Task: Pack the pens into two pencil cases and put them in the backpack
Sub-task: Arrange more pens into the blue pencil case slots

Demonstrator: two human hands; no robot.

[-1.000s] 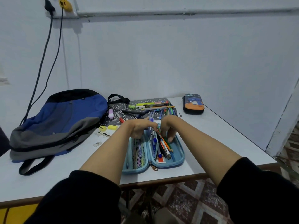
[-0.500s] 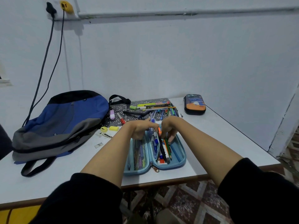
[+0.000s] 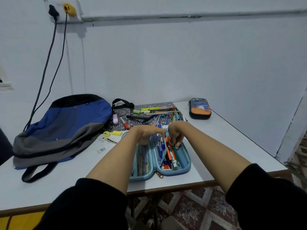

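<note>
Since the earlier frame the left hand (image 3: 146,134) has straightened its index finger toward the right hand (image 3: 176,136), and the packed pens (image 3: 172,156) lie closer to parallel. The open pencil case (image 3: 186,165) sits directly under both hands near the front edge of the surface (image 3: 232,146), long axis pointing away from the person. The loose pens (image 3: 164,112) lie just beyond it, slightly nearer the right hand. The right hand's fingers curl down and pinch the far ends of the packed pens. The left index finger touches pens at the centre divider; its other fingers are curled, and whether they hold anything cannot be told. The backpack (image 3: 63,127) lies to the left.
</note>
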